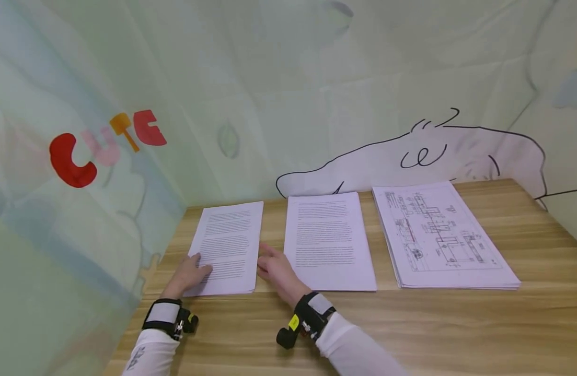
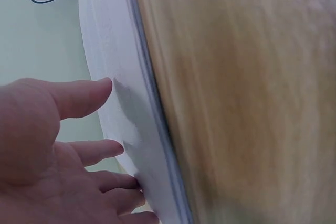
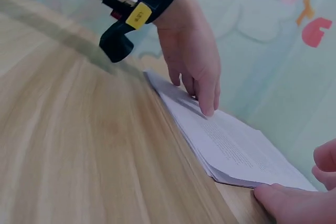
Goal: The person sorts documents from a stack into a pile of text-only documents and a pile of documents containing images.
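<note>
A stack of printed paper (image 1: 229, 248) lies at the left of the wooden table. My left hand (image 1: 189, 274) rests on its lower left part, thumb on the top sheet and fingers at the left edge. In the left wrist view the loosely spread fingers of that hand (image 2: 47, 166) touch the stack (image 2: 142, 103). My right hand (image 1: 280, 271) is at the stack's right edge, between it and a second text stack (image 1: 323, 243). In the right wrist view the right thumb (image 3: 294, 203) meets the edge of the left stack (image 3: 231, 150), whose sheets fan slightly.
A third stack, topped by a technical drawing (image 1: 439, 235), lies farther right. A printed cloth backdrop (image 1: 269, 104) hangs behind and to the left of the wooden table (image 1: 434, 329). Each wrist wears a strap with a small black camera (image 1: 288, 334).
</note>
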{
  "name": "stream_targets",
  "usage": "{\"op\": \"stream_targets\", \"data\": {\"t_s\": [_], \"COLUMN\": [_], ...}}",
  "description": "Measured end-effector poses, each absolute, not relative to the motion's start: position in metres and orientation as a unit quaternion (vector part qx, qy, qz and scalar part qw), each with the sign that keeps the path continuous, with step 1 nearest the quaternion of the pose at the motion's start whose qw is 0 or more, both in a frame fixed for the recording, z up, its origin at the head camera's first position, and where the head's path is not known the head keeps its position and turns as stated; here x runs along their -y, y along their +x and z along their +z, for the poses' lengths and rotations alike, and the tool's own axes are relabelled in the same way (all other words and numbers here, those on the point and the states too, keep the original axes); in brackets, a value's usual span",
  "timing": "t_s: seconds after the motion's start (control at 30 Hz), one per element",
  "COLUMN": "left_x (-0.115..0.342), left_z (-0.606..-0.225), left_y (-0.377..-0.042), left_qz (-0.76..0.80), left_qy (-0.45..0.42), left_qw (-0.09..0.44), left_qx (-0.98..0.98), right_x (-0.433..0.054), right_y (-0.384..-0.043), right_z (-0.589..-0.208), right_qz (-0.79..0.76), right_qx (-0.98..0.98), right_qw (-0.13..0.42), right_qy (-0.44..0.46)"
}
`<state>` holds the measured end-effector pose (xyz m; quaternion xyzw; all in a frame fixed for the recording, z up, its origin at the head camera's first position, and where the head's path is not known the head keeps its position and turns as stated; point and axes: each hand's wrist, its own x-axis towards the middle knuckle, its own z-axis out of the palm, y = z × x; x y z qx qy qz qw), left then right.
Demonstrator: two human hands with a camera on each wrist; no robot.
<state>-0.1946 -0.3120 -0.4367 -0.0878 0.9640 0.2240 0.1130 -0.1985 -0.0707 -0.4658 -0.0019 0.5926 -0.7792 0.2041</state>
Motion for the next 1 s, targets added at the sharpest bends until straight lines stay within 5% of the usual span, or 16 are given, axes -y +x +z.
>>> {"op": "stream_targets", "data": {"t_s": [0.43,1.0], "left_x": [0.312,0.296], "left_z": [-0.436,-0.434], "left_y": [-0.194,-0.185], "left_qz": [0.232,0.232], "left_qy": [-0.078,-0.094], "left_qw": [0.092,0.059], "left_qx": [-0.965,-0.966], "right_x": [0.07,0.079], "right_y": [-0.205,-0.208], "right_z": [-0.46,-0.472], "right_qz": [-0.791,-0.806], "right_qx": [-0.552,-0.533], "right_qw": [0.263,0.259], "right_qy": [0.013,0.009]}}
